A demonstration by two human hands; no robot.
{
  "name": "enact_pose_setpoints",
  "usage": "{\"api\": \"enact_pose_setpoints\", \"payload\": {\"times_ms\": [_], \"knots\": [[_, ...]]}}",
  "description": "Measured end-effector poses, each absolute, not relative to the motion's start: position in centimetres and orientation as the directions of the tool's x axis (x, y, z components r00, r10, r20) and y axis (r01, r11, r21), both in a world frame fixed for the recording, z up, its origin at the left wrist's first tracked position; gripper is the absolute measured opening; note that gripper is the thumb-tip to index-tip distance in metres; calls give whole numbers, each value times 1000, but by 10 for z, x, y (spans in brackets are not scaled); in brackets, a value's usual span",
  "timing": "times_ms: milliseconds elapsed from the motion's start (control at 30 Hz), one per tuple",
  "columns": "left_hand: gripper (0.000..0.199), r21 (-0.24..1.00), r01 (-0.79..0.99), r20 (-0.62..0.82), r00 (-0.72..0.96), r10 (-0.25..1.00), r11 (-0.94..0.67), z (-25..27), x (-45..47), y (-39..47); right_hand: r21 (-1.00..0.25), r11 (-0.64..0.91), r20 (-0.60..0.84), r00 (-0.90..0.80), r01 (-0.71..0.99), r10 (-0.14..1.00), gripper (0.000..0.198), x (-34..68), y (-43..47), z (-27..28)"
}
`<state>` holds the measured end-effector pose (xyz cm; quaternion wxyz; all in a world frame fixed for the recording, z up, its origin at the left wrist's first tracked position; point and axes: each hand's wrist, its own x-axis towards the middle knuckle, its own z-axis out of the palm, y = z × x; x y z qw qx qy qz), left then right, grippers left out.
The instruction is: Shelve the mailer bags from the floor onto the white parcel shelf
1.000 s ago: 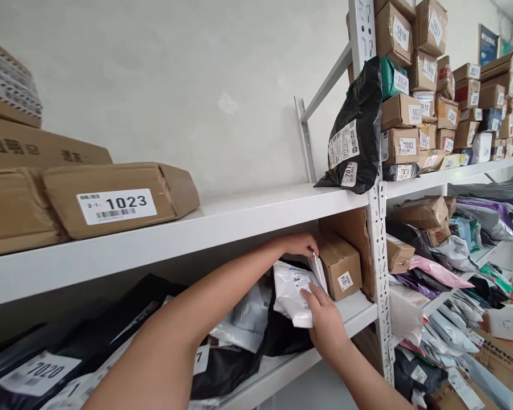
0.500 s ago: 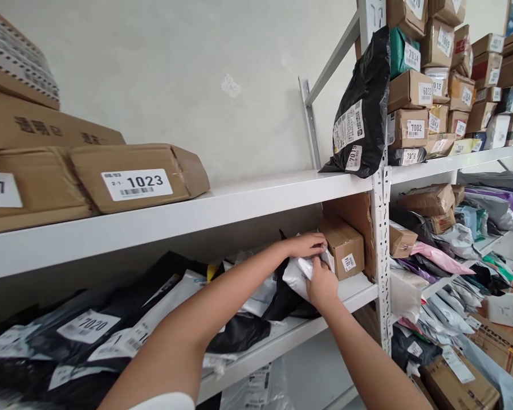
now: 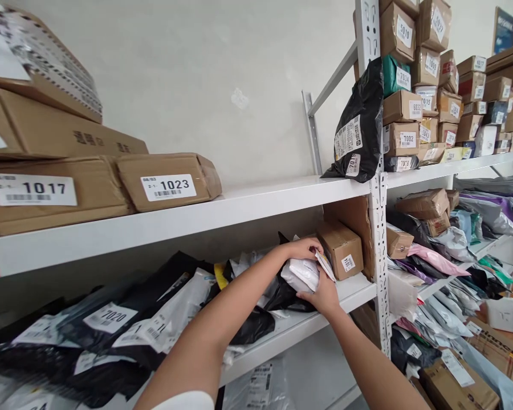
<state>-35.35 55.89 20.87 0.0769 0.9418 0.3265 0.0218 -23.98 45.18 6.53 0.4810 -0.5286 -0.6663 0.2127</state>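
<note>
While the left hand [image 3: 305,249] pinches white packaging [image 3: 304,272], the right hand [image 3: 324,293] grips it near the lower shelf's front edge [image 3: 299,333], apparently for steadiness.

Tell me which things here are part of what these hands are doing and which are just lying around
Being handled:
- white package, between left hand and right hand

Just lying around:
- box 1014
- box 1023
- box 1017
- black bag 7019
</note>
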Motion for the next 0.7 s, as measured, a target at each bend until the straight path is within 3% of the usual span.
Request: {"api": "enact_pose_setpoints", "payload": {"times_ms": [100,200,300,400,467,533,600,667,700], "knots": [[23,99,661,-14,749,663,-744,208,-357,550,-776,379,493,110,503,863,73,-240,450,42],[25,38,710,-41,704,709,-703,208,-355,542,-719,446,645,273,533,714,44,-244,444,18],[31,8,725,-89,686,722,-688,209,-347,535,-672,492,728,369,554,578,49,-245,438,11],[42,-18,748,-68,661,748,-663,218,-341,525,-637,566,765,341,523,546,57,-235,430,14],[56,-38,788,-3,615,788,-615,228,-341,511,-636,621,772,354,459,528,52,-219,419,4],[65,-60,841,129,541,831,-538,237,-345,487,-686,624,725,412,373,552,45,-194,402,-25],[60,-53,871,365,473,802,-489,231,-352,454,-799,532,595,485,279,640,39,-156,376,-75],[50,20,783,651,461,603,-621,201,-360,417,-935,310,350,584,173,732,37,-108,336,-136],[48,69,715,754,419,505,-696,176,-363,401,-985,139,170,666,100,726,36,-82,309,-165]]}}
